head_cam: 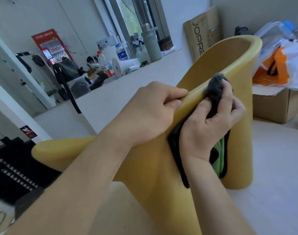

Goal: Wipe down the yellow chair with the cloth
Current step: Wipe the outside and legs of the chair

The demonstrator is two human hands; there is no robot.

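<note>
The yellow chair fills the middle of the view, a moulded tub shape with a thick rounded rim. My left hand grips that rim from the left, fingers curled over its edge. My right hand is shut on a dark grey cloth with a green underside, and presses it against the rim just right of my left hand. The cloth's loose end hangs down the chair's inner face below my right wrist.
A long white ledge behind the chair carries bottles, a grey flask, a megaphone and a black bag. Cardboard boxes and plastic bags stand at right. A black crate sits low at left.
</note>
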